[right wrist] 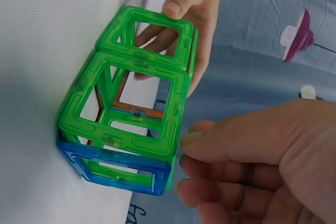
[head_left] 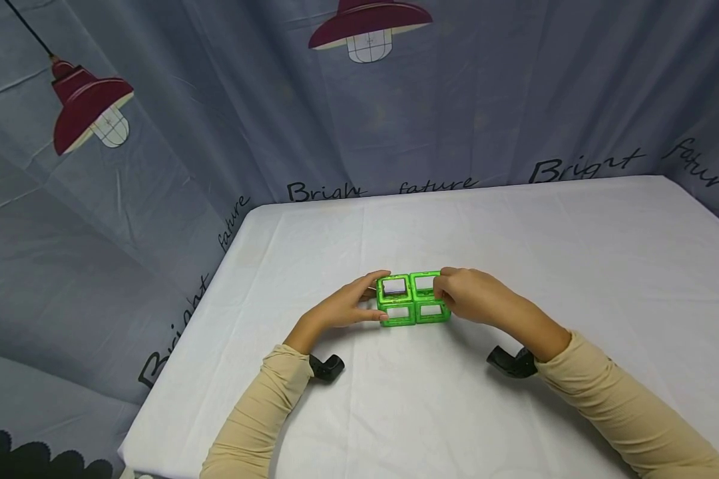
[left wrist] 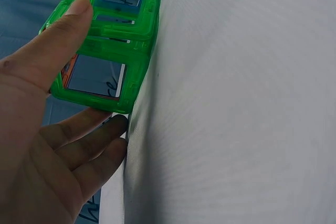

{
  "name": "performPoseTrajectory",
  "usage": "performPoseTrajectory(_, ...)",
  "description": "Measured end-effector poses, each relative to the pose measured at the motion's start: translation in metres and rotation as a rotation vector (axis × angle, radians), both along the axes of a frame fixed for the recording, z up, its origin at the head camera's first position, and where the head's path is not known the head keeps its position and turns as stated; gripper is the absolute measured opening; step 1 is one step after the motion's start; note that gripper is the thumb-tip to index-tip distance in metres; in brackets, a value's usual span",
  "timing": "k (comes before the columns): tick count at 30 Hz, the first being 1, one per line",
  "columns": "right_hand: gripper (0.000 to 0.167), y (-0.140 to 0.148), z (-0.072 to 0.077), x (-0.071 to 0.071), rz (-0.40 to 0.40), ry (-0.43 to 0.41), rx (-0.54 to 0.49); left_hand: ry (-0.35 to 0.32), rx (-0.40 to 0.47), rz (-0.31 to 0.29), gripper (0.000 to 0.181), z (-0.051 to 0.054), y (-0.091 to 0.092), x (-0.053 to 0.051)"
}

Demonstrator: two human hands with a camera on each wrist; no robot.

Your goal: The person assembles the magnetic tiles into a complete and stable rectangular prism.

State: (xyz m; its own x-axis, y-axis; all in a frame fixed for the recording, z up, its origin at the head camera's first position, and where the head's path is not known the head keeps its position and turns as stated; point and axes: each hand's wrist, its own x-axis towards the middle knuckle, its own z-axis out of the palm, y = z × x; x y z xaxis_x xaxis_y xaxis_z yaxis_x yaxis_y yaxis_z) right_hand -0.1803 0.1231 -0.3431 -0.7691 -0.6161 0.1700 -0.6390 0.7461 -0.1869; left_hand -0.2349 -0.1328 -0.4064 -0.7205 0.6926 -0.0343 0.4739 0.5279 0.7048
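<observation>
A block of magnetic tiles [head_left: 412, 303], built of green square frames, stands on the white table in the head view. My left hand [head_left: 349, 303] holds its left end, thumb on the near face and fingers behind. In the left wrist view the thumb presses a green frame. At the right end my right hand [head_left: 478, 297] pinches the upper edge, its fingers curled; the exact contact is partly hidden. The right wrist view shows a blue tile [right wrist: 113, 156] closing that end and an orange tile [right wrist: 152, 113] on the far side.
The white-covered table [head_left: 515, 253] extends around the block. Behind it and along the left hangs a grey-blue curtain [head_left: 455, 120] with printed lamps and lettering. Black wrist cameras [head_left: 511, 362] sit under both forearms, close to the tabletop.
</observation>
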Motion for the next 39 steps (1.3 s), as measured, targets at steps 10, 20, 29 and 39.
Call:
performPoseTrajectory(10, 0.028, 0.006, -0.001, -0.006, -0.058, -0.072, 0.059, -0.001, -0.004, 0.012, 0.083, 0.0, 0.0, 0.001)
performPoseTrajectory(20, 0.073, 0.012, -0.01, -0.019, -0.077, -0.253, 0.039, 0.012, -0.002, 0.006, 0.083, 0.0, 0.0, 0.001)
performPoseTrajectory(29, 0.074, 0.014, -0.01, -0.027, -0.06, -0.324, -0.001, 0.028, -0.046, 0.023, 0.083, 0.005, 0.001, 0.0)
performPoseTrajectory(39, 0.07, 0.022, -0.012, -0.051, -0.101, -0.311, -0.055, 0.096, -0.161, 0.077, 0.083, 0.018, 0.017, -0.021)
